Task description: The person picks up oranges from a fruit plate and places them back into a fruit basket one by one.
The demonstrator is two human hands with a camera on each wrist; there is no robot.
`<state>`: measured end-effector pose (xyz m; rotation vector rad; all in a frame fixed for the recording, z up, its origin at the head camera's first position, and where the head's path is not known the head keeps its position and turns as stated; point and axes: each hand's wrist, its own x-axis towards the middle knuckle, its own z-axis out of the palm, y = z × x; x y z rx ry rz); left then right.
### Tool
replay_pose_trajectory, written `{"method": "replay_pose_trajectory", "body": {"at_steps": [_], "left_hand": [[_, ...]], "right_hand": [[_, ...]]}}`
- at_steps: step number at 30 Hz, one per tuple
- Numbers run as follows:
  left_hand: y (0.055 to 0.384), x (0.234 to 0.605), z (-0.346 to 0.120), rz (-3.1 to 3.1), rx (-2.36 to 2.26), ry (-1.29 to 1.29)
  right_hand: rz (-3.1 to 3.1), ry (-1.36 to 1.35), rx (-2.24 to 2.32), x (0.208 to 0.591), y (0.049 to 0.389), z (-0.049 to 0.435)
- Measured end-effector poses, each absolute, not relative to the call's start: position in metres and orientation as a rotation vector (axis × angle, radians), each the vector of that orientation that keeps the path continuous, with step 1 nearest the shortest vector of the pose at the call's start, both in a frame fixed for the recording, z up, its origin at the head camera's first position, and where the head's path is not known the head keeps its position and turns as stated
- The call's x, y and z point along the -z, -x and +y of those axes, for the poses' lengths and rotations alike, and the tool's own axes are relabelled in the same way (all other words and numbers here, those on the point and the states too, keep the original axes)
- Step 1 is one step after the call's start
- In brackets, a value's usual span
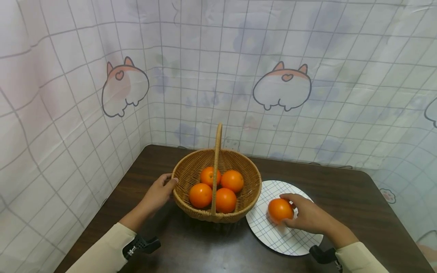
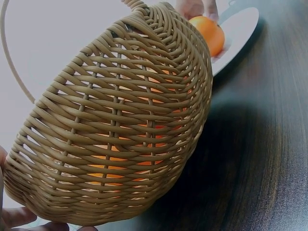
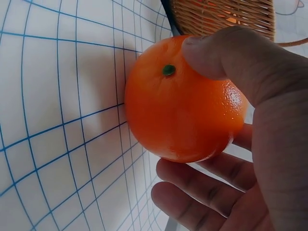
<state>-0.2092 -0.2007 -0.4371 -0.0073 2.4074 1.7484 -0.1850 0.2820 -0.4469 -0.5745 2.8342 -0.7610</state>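
Note:
A woven wicker basket (image 1: 250,203) with a tall hoop handle holds several oranges (image 1: 225,200). My left hand (image 1: 160,192) grips its left rim, thumb over the edge and fingers outside. In the left wrist view the basket's woven side (image 2: 110,120) fills much of the picture, and oranges show through the gaps. To the right, my right hand (image 1: 308,216) holds a single orange (image 1: 280,210) over a round white plate (image 1: 266,236) with a grid pattern. Up close, the right wrist view shows the thumb on one side of this orange (image 3: 178,110), its green stem spot uncovered, and fingers at the other.
The basket and plate stand side by side on a dark brown wooden table (image 1: 211,254), the plate's left edge partly behind the basket. A white gridded cloth (image 1: 218,76) with cartoon animals hangs around the back and sides.

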Motion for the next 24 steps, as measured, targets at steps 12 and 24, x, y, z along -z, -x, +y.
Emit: {"method": "replay_pose_trajectory", "body": {"at_steps": [12,24], "left_hand": [[0.209,0.437,-0.200,2.431,-1.731,0.011],[0.209,0.437,-0.200,2.422,-1.746,0.015]], "right_hand": [[2.982,0.596,0.747,0.427,0.191,0.280],[3.028,0.626,0.798,0.403,0.200,0.274]]}}
